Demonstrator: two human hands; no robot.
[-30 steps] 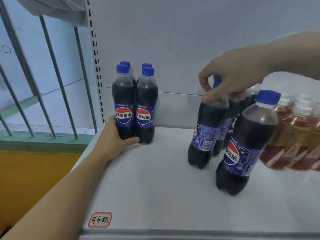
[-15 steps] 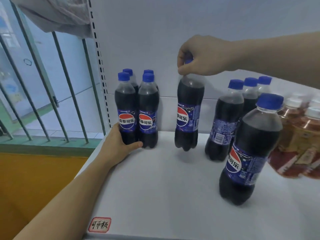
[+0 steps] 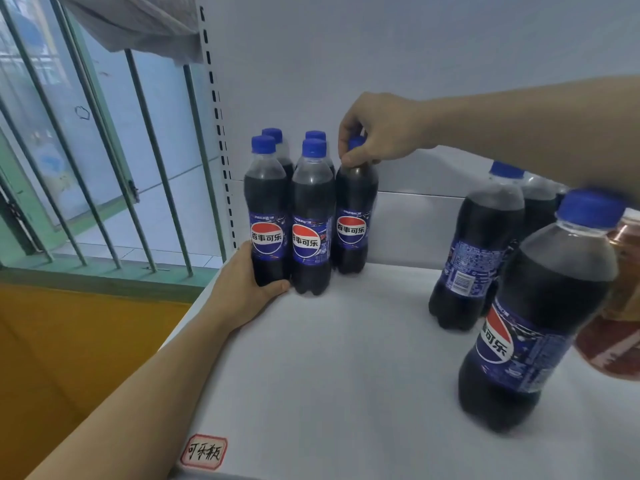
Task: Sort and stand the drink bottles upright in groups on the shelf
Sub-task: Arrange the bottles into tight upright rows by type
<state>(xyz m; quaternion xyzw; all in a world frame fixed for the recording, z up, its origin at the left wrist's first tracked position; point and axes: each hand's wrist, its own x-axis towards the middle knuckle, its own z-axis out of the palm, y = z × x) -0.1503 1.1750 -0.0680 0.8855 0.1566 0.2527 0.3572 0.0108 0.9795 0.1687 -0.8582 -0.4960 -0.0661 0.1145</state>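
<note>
Right hand (image 3: 382, 133): your fingers pinch the cap of the fifth cola bottle (image 3: 354, 216), upright, touching the right side of the cola cluster (image 3: 289, 216). Left hand (image 3: 242, 289): grips the cluster's front-left bottle low down. Step: placing. Next: release, then fetch from the loose colas (image 3: 479, 244) well right of the cluster.

So the whole thing is a white shelf (image 3: 346, 375) with a plain white back panel (image 3: 381, 57) behind it, lit soft and even. A slotted white upright (image 3: 216, 109) runs up the shelf's left edge. Left of that upright there's a window with green-grey bars (image 3: 104, 150), pale daylight and a light wall outside. Some grey cloth (image 3: 138, 26) hangs over the bars up top. Under the window sill the wall is orange-yellow (image 3: 69, 341). On the shelf's front edge sits a little red-bordered handwritten label (image 3: 203, 452).
</note>
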